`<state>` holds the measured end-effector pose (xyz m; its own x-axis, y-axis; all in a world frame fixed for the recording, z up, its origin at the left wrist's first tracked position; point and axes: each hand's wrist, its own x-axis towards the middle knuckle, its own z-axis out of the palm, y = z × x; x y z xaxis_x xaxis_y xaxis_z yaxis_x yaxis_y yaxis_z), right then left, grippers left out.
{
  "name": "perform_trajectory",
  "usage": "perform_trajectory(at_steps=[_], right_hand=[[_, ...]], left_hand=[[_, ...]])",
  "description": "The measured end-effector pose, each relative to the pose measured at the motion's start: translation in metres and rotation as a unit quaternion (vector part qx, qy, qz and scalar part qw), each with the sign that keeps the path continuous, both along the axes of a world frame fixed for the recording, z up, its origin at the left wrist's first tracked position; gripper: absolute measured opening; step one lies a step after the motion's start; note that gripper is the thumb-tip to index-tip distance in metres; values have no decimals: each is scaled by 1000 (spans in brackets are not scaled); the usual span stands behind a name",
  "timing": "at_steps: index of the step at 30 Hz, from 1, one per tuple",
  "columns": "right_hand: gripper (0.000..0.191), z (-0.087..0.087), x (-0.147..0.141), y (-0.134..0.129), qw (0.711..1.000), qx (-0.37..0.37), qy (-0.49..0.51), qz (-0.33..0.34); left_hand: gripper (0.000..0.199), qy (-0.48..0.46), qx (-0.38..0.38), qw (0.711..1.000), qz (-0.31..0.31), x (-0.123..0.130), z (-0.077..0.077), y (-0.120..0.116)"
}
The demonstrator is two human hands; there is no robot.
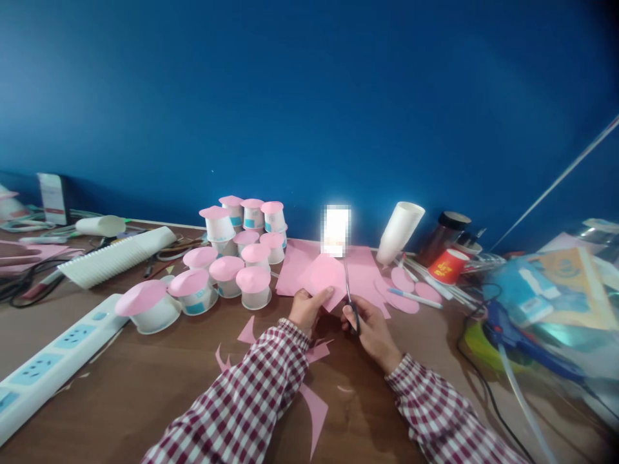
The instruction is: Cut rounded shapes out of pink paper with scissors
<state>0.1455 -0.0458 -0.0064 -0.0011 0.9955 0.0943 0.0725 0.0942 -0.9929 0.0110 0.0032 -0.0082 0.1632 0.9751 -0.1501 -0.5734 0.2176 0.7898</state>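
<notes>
My left hand (312, 309) pinches a piece of pink paper (325, 277) between thumb and fingers, holding it up over the table. My right hand (371, 327) is closed around the dark handles of a pair of scissors (349, 293), whose blades point away from me at the right edge of that paper. Behind both hands lies a larger pink sheet (294, 267). Pink offcuts (314, 412) are scattered on the brown table (358, 419) below my wrists. Several pink paper circles (403, 299) lie to the right of the scissors.
Several upturned paper cups with pink tops (254, 283) stand left of my hands. A white power strip (62, 354) lies at the left, near a stack of cups (120, 254). Another cup stack (401, 229) leans by the wall; a blue glue gun (527, 345) is at right.
</notes>
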Motion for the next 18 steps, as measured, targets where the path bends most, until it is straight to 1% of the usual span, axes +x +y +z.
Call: perform_trajectory(at_steps=[6,14,18], right_hand=[[42,0,0,0,1000,3,-3,-3],[37,0,-1,0,1000,1,-3,3],[36,-1,0,0,1000,1,-8,5]], left_hand=[[39,3,9,1000,-5,0,-3,2],[39,12,-7,1000,-1,-1,4,-2],[38,10,-11,1000,-2,-1,5,-2]])
